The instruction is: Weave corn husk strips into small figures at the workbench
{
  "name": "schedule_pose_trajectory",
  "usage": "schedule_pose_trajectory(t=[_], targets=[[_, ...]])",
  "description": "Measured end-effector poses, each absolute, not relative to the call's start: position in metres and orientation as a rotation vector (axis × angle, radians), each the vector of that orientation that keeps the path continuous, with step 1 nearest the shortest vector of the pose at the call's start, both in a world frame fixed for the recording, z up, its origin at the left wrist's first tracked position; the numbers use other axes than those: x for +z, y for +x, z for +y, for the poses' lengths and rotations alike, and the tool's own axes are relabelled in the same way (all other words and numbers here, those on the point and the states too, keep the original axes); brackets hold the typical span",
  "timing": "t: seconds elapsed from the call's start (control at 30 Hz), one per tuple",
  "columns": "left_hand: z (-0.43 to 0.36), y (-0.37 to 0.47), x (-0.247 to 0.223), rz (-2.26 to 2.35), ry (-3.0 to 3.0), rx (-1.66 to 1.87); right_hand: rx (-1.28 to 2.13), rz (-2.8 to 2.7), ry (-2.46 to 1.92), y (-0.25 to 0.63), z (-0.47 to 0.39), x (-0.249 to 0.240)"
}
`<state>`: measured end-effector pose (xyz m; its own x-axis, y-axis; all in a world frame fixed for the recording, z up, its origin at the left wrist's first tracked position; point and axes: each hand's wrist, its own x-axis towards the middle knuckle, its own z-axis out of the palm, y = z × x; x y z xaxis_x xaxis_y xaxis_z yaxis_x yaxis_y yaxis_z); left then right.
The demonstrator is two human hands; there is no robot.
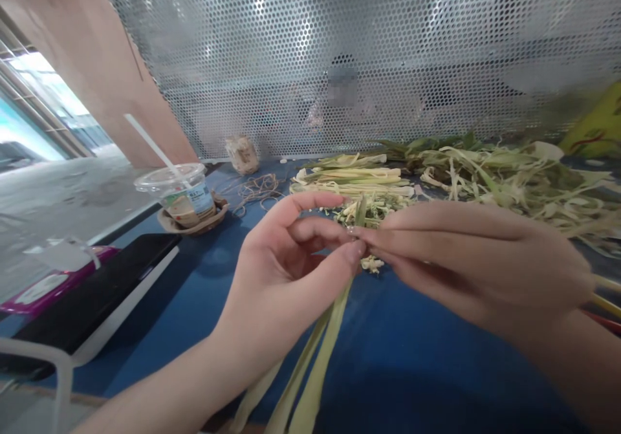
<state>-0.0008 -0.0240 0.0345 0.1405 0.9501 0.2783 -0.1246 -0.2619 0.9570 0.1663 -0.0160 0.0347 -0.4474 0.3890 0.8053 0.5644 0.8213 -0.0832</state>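
Long pale-green corn husk strips (326, 356) hang down from between my two hands, above the blue tabletop. Thumb and fingers of my left hand (284, 269) pinch their top end, the other fingers curled loosely. From the other side my right hand (478, 266) meets it with its fingertips pressed together at the same end. A short green tip sticks up there; the exact grip of the right fingertips is partly hidden. Just behind the hands lies a small heap of shredded husk bits (371, 209), and beyond it a row of flat husk strips (356, 178).
A loose husk pile (504, 178) covers the back right, near a yellow bag (596, 123). At left stand a lidded plastic cup (187, 204) with a straw, tangled twine (259, 191), and a long black object (101, 288). A perforated metal sheet (291, 52) closes off the back.
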Motion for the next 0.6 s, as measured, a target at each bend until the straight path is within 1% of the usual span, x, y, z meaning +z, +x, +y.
schedule_pose_trajectory(t=[0.2,0.37,0.5,0.6], targets=[[-0.0264,-0.0016,0.0347,0.917,1.511,1.36,-0.105,-1.984,-0.655,0.1625,-0.0183,0.0336],[-0.0293,-0.0008,0.0335,0.947,1.578,1.429,-0.001,-1.875,-0.792,0.1587,-0.0182,0.0312],[-0.0304,0.0004,0.0325,0.965,1.634,1.477,-0.022,-1.824,-0.832,0.1566,-0.0208,0.0286],[-0.0311,0.0008,0.032,0.971,1.669,1.511,-0.142,-1.823,-0.84,0.1562,-0.0255,0.0276]])
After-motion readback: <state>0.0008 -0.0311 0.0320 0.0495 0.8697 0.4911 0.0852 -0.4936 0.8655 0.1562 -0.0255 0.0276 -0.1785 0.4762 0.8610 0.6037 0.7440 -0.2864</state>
